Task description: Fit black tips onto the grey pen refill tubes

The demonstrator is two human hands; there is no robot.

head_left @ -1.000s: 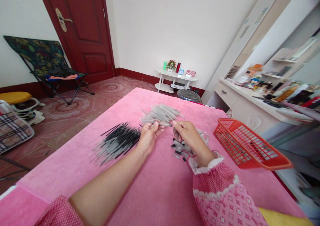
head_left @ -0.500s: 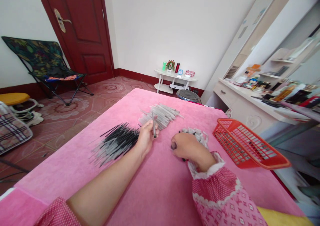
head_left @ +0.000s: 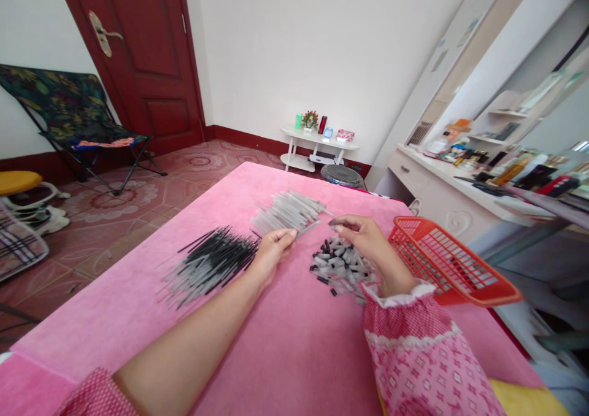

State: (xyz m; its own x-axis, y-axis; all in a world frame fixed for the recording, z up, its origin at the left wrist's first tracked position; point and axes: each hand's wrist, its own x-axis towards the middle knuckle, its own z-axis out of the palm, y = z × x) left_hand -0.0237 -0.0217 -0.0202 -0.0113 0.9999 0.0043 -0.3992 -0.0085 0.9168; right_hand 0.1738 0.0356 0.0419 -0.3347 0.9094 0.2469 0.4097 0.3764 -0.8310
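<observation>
In right hand (head_left: 365, 238), indistinct piece (head_left: 334, 222)

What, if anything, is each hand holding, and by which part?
Left hand: a thin grey stick, by its nearer part, far end free. Right hand: a small dark piece, pinched; which part, unclear.

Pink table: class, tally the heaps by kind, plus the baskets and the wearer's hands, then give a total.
Heap of black and grey sticks: 1
Heap of pale grey sticks: 1
Heap of short black and grey pieces: 1
Red basket: 1
Hands, left hand and right hand: 2
Total: 6
</observation>
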